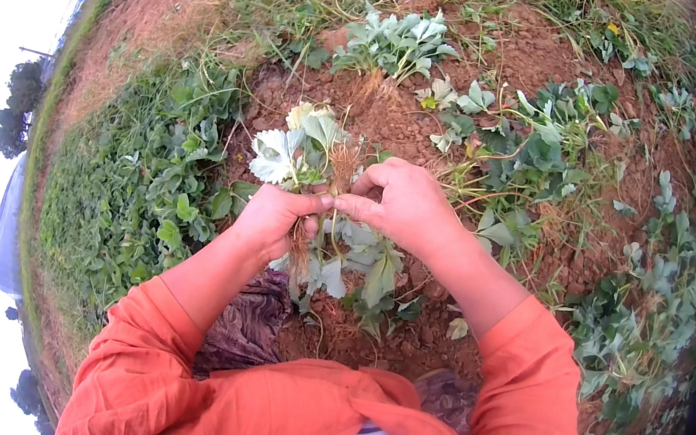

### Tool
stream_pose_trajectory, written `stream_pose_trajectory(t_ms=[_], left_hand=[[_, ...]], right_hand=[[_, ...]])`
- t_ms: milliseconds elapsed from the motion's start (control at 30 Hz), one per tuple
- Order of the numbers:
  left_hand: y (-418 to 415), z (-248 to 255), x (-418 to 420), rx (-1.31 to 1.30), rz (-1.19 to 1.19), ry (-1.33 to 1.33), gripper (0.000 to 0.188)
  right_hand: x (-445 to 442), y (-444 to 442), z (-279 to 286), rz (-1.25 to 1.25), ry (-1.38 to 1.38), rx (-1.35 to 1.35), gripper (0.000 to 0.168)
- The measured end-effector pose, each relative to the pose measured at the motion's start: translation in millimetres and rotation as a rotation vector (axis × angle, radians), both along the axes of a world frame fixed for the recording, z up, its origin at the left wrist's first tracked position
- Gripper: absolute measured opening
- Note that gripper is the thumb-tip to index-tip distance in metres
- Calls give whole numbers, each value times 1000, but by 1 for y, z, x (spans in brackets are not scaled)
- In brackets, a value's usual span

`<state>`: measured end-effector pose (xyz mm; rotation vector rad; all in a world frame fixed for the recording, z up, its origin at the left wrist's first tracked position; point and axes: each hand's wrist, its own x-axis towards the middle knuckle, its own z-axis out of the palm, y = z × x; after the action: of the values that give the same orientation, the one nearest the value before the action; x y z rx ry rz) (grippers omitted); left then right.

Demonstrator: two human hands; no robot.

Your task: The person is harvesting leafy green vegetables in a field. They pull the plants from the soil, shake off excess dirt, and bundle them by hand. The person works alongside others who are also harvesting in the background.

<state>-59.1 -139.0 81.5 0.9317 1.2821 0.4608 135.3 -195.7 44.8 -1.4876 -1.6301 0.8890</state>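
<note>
Strawberry seedlings with toothed leaves and bare brown roots are held in front of my body. My left hand is closed around their stems; some roots hang below its fingers, and leaves stick out above it. My right hand meets it from the right, thumb and index fingertip touching the plants close to my left thumb. Whether those fingertips pinch a stem cannot be told. More pale leaves hang beneath both hands. Beyond my hands, a bundle of uprooted seedlings lies on the reddish soil with its roots towards me.
Dense green plants grow at the left. Loose seedlings lie on the soil at the right and in a larger heap farther right. Weedy grass borders the far side. Dark clothing, apparently another person's, shows at the right rim.
</note>
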Motion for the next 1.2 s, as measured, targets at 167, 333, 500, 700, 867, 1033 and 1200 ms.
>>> stream_pose_trajectory(t_ms=[167,333,500,700,867,1033,1200], left_hand=[[-1,3,5,3,-84,25,27],[0,12,8,109,-229,247,29],[6,8,1,63,-279,250,32],[11,3,-7,50,-235,151,35],[4,11,8,122,-193,99,34],[25,8,-12,242,271,-51,19],[24,8,-13,-6,345,-260,24]], right_hand=[[-16,0,-19,-50,-104,186,27],[14,6,-9,165,-373,75,23],[51,-6,-32,313,-710,-138,25],[33,3,-5,245,340,-628,28],[1,3,-21,44,1029,-640,35],[6,7,-33,-149,1265,-198,25],[-2,9,-39,-168,1351,73,32]])
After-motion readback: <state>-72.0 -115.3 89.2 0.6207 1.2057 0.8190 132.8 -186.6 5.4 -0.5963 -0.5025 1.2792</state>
